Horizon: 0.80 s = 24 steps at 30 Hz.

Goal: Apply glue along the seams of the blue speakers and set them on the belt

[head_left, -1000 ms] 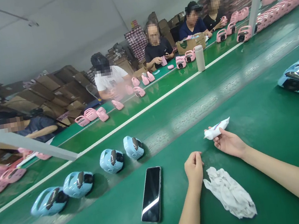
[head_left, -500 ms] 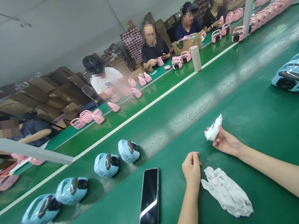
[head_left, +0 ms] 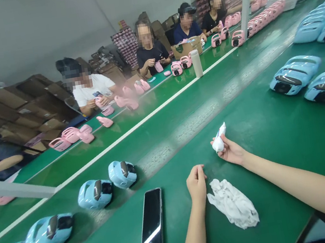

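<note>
1. A small white tube (head_left: pixel 219 142) with a coloured marking is found upright in the right hand (head_left: pixel 228 151). The grip is closed on the tube, which is pinched by the fingers above the green worktop (head_left: pixel 276 218).
2. The left hand (head_left: pixel 196 184) is curled shut, with the fingers drawn together. It is positioned left of the tube.
3. A crumpled white cloth (head_left: pixel 231 205) is laid on the worktop, just beside the left hand.
4. A black smartphone (head_left: pixel 151 222) is placed face up, left of the left hand.
5. Light-blue car-shaped casings (head_left: pixel 95 194) are lined up along the worktop on the left; further casings (head_left: pixel 295 75) are grouped on the right.
6. Pink casings (head_left: pixel 70 134) are handled beyond, at a second green bench (head_left: pixel 39 161), by seated co-workers, including a person in a white shirt (head_left: pixel 93 92).
</note>
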{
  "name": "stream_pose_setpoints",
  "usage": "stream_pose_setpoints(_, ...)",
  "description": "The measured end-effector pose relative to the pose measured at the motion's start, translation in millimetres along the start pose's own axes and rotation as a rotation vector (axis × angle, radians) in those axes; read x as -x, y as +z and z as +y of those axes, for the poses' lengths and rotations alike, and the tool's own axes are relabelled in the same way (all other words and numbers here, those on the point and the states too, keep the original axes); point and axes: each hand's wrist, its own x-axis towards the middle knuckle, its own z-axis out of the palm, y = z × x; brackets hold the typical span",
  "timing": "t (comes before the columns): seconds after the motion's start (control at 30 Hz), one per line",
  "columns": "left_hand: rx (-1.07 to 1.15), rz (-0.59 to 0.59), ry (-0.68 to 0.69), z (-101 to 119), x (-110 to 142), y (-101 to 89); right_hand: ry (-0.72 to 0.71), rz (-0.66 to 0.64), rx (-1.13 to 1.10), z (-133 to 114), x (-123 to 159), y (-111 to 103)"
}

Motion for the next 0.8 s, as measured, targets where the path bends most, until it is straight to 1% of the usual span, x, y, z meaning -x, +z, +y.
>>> stream_pose_setpoints(0.3,-0.005,0.004,-0.010,1.4,-1.2,-0.5,-0.007,-0.045,-0.017,-1.1,4.8,8.5)
stream_pose_setpoints(0.8,-0.015,0.006,-0.010,2.1,-1.0,-0.1,-0.008,-0.035,0.010,-0.4,1.3,1.3)
